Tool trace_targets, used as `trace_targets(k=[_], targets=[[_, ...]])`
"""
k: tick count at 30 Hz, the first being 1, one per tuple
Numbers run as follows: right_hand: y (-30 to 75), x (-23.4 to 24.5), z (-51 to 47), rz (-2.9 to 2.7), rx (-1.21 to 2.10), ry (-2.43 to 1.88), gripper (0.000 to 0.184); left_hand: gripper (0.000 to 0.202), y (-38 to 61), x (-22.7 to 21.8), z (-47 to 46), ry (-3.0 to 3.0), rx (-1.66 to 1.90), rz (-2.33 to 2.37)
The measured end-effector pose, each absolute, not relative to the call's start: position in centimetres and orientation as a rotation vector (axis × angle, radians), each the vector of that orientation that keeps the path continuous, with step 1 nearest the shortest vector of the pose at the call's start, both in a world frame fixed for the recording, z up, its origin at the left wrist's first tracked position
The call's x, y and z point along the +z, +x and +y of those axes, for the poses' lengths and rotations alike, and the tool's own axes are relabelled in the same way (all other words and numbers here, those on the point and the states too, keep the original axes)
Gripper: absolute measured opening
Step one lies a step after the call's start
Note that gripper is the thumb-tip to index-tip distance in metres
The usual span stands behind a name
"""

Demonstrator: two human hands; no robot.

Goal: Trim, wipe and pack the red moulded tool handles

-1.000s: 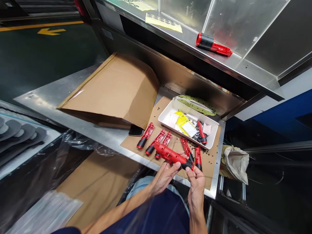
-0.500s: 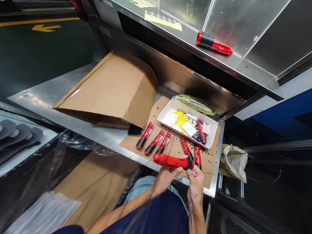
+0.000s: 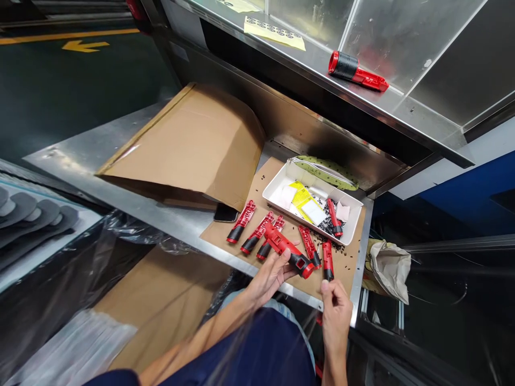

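My left hand (image 3: 269,277) grips a red and black plastic tool housing (image 3: 285,247), its round black end toward the right. My right hand (image 3: 336,306) is apart from it, at the front edge of the bench, with thumb and fingers pinched together; anything between them is too small or hidden to make out. Just beyond the right hand lies a red housing part (image 3: 328,259) with a black end. Another red half-shell (image 3: 307,242) lies beside it. Further left several similar pieces, such as the red half-shell (image 3: 242,220), rest in a row, partly behind the held housing.
A white tray (image 3: 288,212) holds small black pieces, yellow packets and a red part (image 3: 333,217). A large cardboard box (image 3: 181,145) stands left, with a dark phone (image 3: 225,213) by it. Overhead, a metal shelf carries a red and black housing (image 3: 356,71) and a yellow label sheet (image 3: 274,33).
The housing has turned in my left hand, its black end now tilting down to the right. My right hand has let go of it and moved right and toward me.
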State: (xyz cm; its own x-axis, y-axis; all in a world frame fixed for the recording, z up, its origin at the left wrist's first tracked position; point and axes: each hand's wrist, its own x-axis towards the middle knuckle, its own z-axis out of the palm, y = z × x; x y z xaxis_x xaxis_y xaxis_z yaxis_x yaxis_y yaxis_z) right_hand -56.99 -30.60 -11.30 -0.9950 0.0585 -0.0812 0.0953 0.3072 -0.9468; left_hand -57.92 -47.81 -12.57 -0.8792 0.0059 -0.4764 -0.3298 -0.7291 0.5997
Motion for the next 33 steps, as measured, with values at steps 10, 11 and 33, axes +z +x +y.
trace_targets(k=[10, 11, 33], targets=[[-56.5, -11.2, -33.2, 2.729, -1.479, -0.264, 0.057, 0.074, -58.1, -12.2, -47.3, -0.765, 2.685, 1.222], [-56.3, -11.4, -33.9, 2.648, -1.475, -0.289, 0.052, 0.075, -58.2, -12.2, -47.4, -0.785, 2.703, 1.247], [-66.4, -19.7, -31.4, 2.918, -0.171, -0.169, 0.036, 0.056, -54.5, -12.2, -52.8, -1.013, 2.776, 0.807]])
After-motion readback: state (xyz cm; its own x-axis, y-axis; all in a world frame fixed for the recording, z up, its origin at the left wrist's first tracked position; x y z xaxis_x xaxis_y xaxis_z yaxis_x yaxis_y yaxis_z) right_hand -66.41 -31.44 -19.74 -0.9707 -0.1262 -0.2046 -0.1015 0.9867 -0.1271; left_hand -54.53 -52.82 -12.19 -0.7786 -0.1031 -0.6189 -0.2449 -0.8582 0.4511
